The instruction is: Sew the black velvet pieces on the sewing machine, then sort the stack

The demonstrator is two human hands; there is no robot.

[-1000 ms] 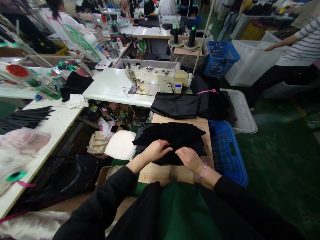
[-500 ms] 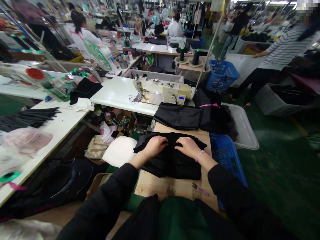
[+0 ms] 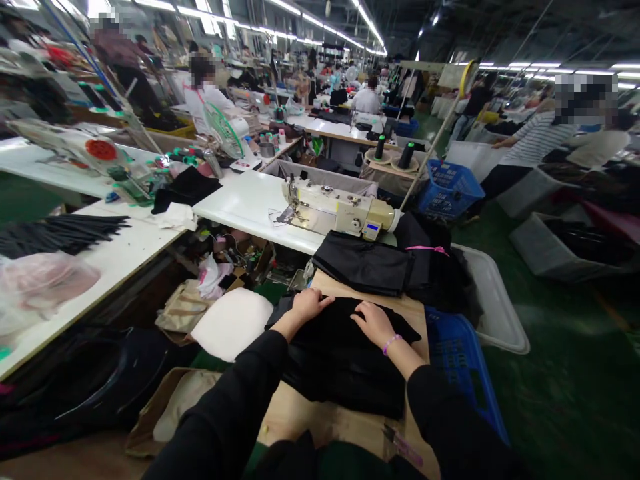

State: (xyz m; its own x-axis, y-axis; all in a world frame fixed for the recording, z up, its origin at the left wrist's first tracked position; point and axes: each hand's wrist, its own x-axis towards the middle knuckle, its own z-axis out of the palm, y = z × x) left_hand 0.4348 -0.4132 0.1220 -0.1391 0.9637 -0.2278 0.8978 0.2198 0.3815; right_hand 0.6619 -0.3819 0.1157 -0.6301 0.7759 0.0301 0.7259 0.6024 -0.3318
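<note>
A folded stack of black cloth [image 3: 345, 380] lies on the pale wooden board [image 3: 295, 417] in front of me. My left hand [image 3: 306, 307] is at its far left edge, fingers closed over the cloth and the thumb pointing right. My right hand [image 3: 375, 325], with a purple bead bracelet on the wrist, grips the cloth's upper right part with bent fingers. The fingertips are partly hidden by the dark cloth. Near the board's front edge lie thread snips [image 3: 403, 445] with a pinkish handle. Just beyond sits another folded black bundle [image 3: 363, 262].
A sewing machine [image 3: 345, 208] stands on the white table [image 3: 235, 200] ahead. To the right are a blue basket [image 3: 463, 373] and a pale plastic tub [image 3: 503, 300]. A white rounded pad [image 3: 233, 323] is at left. Several people work further back.
My view has tilted up, so the scene sits lower. The black cloth looks smoother and spread between my hands, and its front edge reaches nearer the snips.
</note>
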